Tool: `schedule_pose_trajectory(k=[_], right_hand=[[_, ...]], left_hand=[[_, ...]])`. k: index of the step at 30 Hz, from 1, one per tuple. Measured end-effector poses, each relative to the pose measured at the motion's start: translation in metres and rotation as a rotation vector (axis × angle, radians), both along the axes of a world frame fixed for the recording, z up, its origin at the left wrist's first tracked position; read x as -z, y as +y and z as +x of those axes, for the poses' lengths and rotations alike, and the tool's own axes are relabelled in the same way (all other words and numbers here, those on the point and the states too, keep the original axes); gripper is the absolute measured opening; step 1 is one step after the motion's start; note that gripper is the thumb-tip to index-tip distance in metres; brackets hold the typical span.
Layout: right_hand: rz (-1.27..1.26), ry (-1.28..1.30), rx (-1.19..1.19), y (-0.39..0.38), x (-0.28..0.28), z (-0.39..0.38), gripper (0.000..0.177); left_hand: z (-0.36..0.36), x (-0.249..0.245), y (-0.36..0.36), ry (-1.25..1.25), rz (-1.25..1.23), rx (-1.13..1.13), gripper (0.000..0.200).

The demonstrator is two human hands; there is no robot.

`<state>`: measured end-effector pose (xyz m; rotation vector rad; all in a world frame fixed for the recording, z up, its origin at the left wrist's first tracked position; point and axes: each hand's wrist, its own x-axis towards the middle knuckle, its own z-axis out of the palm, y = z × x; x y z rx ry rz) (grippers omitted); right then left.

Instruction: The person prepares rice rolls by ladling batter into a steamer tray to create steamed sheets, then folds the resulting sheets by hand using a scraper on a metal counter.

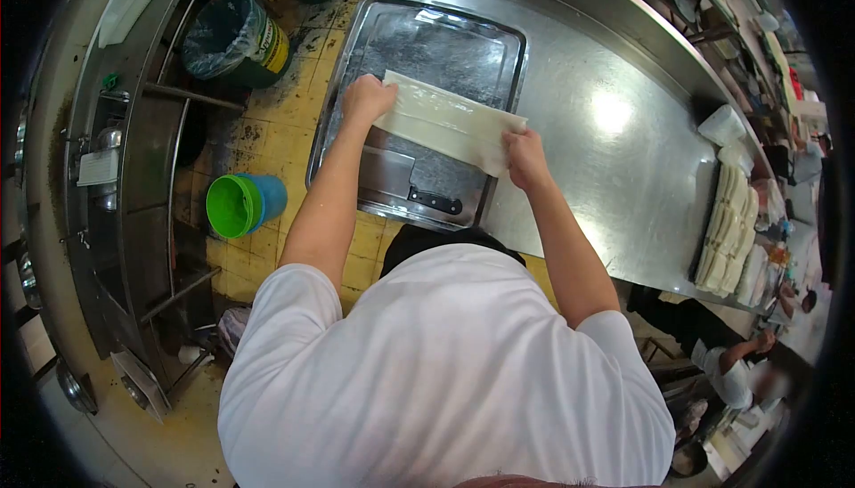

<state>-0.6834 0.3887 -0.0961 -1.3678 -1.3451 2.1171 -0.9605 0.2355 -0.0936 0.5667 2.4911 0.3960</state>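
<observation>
With the left hand (369, 100) closed on the left end of the pale sheet (450, 119) and the right hand (527, 160) gripping its right end, over the tray (445, 41), tension should be gentle and even to avoid tearing

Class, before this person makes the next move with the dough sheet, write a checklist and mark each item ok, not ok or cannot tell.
1. Left hand gripping one end of the dough sheet: ok.
2. Right hand gripping the other end: ok.
3. Sheet spread out between the hands, not bunched up: ok.
4. Tray free of tools: not ok; the cleaver lies in it, on the side nearer the body.
5. Hands off the cleaver: ok.
6. Underside of the sheet free of tears: cannot tell; it faces away.
</observation>
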Motion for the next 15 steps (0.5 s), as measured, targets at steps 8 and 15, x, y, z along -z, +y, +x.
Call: schedule_pose_trajectory(k=[8, 15], right_hand=[[0.069, -0.064, -0.080, 0.009, 0.016, 0.002, 0.023], [0.177, -0.085, -0.056, 0.002, -0.006, -0.003, 0.023]], left_hand=[[0.004, 0.022, 0.003, 0.011, 0.176, -0.185, 0.043], [0.016, 0.015, -0.013, 0.299, 0.454, -0.117, 0.034]])
